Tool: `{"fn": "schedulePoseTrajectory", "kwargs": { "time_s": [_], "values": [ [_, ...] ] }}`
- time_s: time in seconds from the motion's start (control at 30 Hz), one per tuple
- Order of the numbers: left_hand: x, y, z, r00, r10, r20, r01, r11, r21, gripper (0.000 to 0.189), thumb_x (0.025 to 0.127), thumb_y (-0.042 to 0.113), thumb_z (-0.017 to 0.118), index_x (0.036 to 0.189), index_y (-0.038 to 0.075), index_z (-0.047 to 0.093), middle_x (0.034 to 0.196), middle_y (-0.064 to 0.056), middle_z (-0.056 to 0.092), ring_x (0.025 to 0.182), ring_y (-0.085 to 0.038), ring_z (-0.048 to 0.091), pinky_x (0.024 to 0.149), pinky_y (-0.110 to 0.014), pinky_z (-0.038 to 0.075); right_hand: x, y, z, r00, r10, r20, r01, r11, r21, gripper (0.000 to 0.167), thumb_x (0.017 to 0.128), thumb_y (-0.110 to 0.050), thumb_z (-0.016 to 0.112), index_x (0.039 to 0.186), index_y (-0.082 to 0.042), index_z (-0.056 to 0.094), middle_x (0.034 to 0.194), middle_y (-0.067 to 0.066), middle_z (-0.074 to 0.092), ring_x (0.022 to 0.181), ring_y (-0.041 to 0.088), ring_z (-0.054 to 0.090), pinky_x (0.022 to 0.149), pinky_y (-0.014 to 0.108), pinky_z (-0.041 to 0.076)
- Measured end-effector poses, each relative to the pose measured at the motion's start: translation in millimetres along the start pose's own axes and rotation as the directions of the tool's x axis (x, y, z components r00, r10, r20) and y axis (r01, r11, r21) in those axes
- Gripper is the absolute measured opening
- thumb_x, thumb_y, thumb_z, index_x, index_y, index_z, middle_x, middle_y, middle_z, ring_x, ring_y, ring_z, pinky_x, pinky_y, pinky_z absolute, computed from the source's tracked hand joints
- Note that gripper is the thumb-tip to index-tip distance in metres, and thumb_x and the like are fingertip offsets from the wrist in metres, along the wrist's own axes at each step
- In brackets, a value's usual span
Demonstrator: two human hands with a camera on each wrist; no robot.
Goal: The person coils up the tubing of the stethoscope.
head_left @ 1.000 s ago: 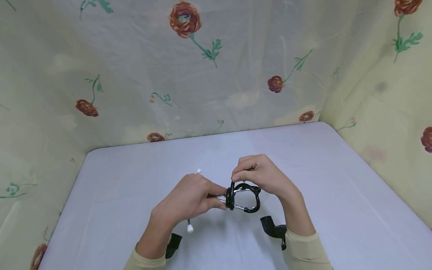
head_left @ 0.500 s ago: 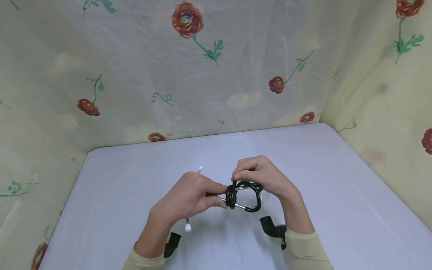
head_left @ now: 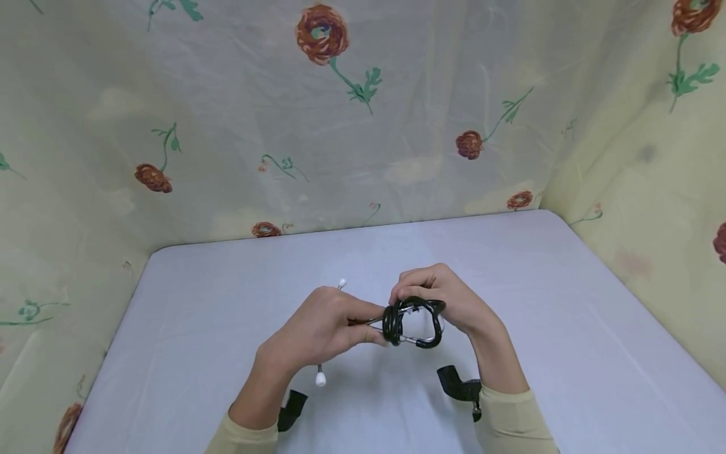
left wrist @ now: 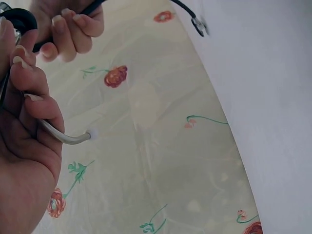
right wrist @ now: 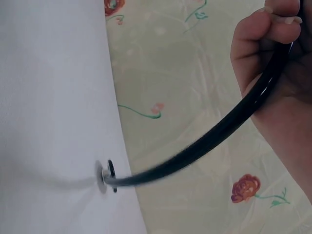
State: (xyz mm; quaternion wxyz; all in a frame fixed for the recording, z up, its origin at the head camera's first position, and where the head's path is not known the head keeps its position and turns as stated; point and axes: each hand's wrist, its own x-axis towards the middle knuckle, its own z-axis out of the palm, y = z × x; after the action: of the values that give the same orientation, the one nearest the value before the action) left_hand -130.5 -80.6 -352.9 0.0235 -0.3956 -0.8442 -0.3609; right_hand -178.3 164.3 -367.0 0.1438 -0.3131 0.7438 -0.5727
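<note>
Above a white table [head_left: 227, 284], a person's left hand [head_left: 320, 325] is gripping a stethoscope [head_left: 392, 325] by its metal ear tubes [left wrist: 68, 139] (white tips [head_left: 321, 379] are poking out either side), while the right hand [head_left: 445, 295], fingers curled, is holding the black tubing [right wrist: 204, 146] beside where it is looping around them.

1. head: high, farthest off, facing forward and down over the smooth white tabletop [head_left: 567, 328].
2. left wrist: close up, facing along the bare left hand [left wrist: 24, 161], rolled sideways.
3. right wrist: likewise by the bare right hand [right wrist: 287, 105].
4. wrist views share that hand and pale flower-printed fabric [left wrist: 146, 122].
</note>
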Motion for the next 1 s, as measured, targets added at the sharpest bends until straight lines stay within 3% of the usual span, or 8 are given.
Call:
{"fn": "schedulePoseTrajectory", "kwargs": {
  "time_s": [0.2,0.33,0.47,0.7,0.83,1.0],
  "values": [
    [-0.1,-2.9,0.0,0.999,-0.017,-0.046,0.015,0.999,-0.046,0.026,0.082,0.034,0.078,0.107,0.027,0.078,0.093,0.017,0.076,0.057,0.005,0.049,0.054,-0.016,0.042,1.3,1,1,1.000,0.000,-0.020,0.000,1.000,0.022,0.018,0.097,-0.011,0.060,0.094,-0.001,0.075,0.086,0.004,0.070,0.084,0.020,0.063,0.081,0.038,0.050],
    [-1.0,-4.0,-1.6,0.997,-0.034,-0.075,0.031,0.999,-0.039,0.024,0.082,0.034,0.078,0.106,0.027,0.078,0.081,0.018,0.073,0.055,0.004,0.046,0.053,-0.016,0.038,2.7,2,3,0.999,-0.030,-0.017,0.031,0.999,0.017,0.023,0.095,0.003,0.052,0.099,-0.002,0.074,0.089,0.005,0.071,0.082,0.020,0.062,0.076,0.036,0.051],
    [-1.7,-4.2,-3.6,0.993,-0.061,-0.101,0.059,0.998,-0.026,0.023,0.083,0.035,0.078,0.104,0.028,0.078,0.069,0.019,0.067,0.053,0.003,0.044,0.052,-0.017,0.037,4.5,2,6,0.999,-0.038,-0.014,0.039,0.999,0.035,0.025,0.095,0.003,0.050,0.104,-0.003,0.072,0.094,0.003,0.072,0.082,0.021,0.061,0.077,0.037,0.050],
    [-3.5,-5.3,-6.5,0.984,-0.109,-0.142,0.102,0.993,-0.057,0.028,0.082,0.034,0.079,0.110,0.029,0.077,0.065,0.019,0.065,0.051,0.000,0.047,0.050,-0.020,0.040,6.0,1,12,0.997,0.067,-0.038,-0.064,0.996,0.055,0.017,0.094,-0.011,0.060,0.105,-0.008,0.073,0.096,0.000,0.071,0.089,0.018,0.060,0.085,0.041,0.044],
    [-3.9,-5.3,-6.7,0.978,-0.119,-0.170,0.109,0.992,-0.066,0.023,0.083,0.032,0.079,0.106,0.028,0.078,0.070,0.018,0.068,0.051,0.000,0.051,0.050,-0.021,0.042,5.7,2,13,0.996,0.083,-0.030,-0.082,0.996,0.044,0.022,0.098,-0.012,0.056,0.109,-0.001,0.072,0.104,0.008,0.070,0.099,0.023,0.063,0.091,0.045,0.046],
    [-3.6,-4.3,-7.2,0.969,-0.137,-0.204,0.128,0.990,-0.057,0.020,0.084,0.034,0.078,0.103,0.031,0.077,0.062,0.018,0.063,0.051,0.000,0.052,0.051,-0.021,0.042,5.3,4,11,0.995,0.101,-0.016,-0.101,0.995,0.014,0.034,0.095,0.001,0.044,0.119,0.005,0.067,0.115,0.018,0.068,0.106,0.025,0.064,0.097,0.045,0.045]
  ]
}}
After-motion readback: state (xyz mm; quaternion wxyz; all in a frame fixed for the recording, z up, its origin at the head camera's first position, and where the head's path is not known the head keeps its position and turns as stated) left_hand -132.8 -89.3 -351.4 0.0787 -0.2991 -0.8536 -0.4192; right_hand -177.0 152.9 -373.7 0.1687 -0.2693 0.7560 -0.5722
